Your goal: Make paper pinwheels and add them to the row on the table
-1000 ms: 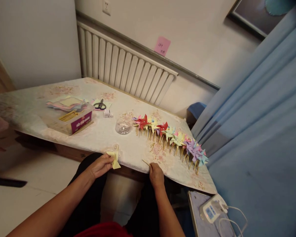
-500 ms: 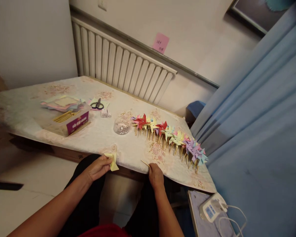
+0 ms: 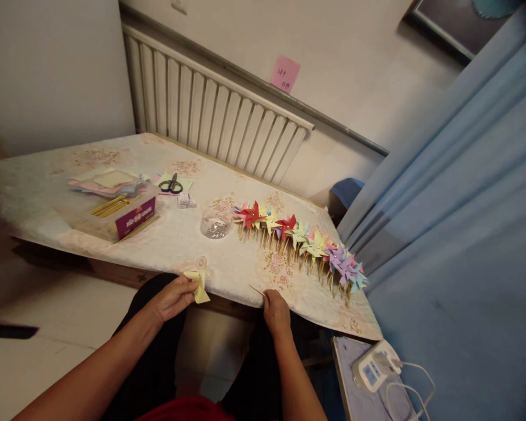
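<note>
Far left: pale floor [image 3: 9,374], with a long black object [image 3: 9,331] lying on it. From the left edge to well right of centre: tabletop [image 3: 175,240], covered in a pale cloth with faded pink and brown flower clusters, front edge hanging over dark wood. On its left part: fanned stack of coloured paper sheets [image 3: 107,180]; just in front, clear plastic box [image 3: 90,227] with a purple label, thin wooden sticks [image 3: 114,206] inside, a few more along its right side. Next: dark-handled scissors [image 3: 171,186], flat on paper. At the near edge: left hand [image 3: 175,298], closed in a fingertip pinch on a folded piece of yellow paper [image 3: 200,290] with a pointed lower corner. Farther back: small white boxes [image 3: 184,201], then a clear bowl [image 3: 214,227] of small shiny pieces. Behind the tabletop: white ribbed radiator [image 3: 214,99] against a plain pale wall. At the near edge again: right hand [image 3: 277,313], curled shut around one thin stick [image 3: 256,290], tip pointing left, well apart from the yellow paper. On the wall: pink note [image 3: 284,73], handwritten. Right part of the tabletop: long row of paper pinwheels [image 3: 313,244] on sticks, in red, yellow, green, purple and blue. Beyond: side stand [image 3: 349,356] with a white power strip [image 3: 377,365] and cord; blue curtain [image 3: 447,234]; dark-framed picture [image 3: 456,29] above.
</note>
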A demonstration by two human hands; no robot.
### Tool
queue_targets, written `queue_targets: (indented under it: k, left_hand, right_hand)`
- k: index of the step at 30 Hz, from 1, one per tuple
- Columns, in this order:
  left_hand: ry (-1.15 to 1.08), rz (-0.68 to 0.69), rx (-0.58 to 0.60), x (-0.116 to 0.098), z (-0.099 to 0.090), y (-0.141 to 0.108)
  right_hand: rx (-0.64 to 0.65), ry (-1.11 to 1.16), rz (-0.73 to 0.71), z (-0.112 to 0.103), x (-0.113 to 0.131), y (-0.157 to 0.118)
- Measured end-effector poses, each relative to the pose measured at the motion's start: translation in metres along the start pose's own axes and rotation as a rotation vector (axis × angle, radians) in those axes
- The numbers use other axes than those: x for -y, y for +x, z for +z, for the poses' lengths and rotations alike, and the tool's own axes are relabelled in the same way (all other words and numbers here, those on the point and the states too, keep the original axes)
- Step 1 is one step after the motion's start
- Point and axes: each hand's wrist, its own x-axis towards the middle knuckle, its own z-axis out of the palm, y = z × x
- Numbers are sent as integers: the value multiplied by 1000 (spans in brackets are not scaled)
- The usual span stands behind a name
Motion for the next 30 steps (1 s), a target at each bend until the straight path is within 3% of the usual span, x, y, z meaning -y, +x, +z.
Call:
queue_targets:
  k: [8, 16, 18, 23, 30]
  left_hand:
    - [-32, 8, -20, 0, 1, 0]
    - [-16, -2, -28, 3, -3, 2]
    - [-26, -5, -25, 3, -3, 3]
    - [-18, 0, -53, 2, -3, 4]
    - [3, -9, -92, 4, -8, 8]
  right_hand:
    - [-17, 49, 18, 1, -2, 0]
    - [-190, 304, 28, 6, -10, 4]
    - [-207, 438, 94, 2, -8, 9]
    - [-201, 944, 457, -6, -2, 20]
    - [-249, 1152, 496, -37, 23, 20]
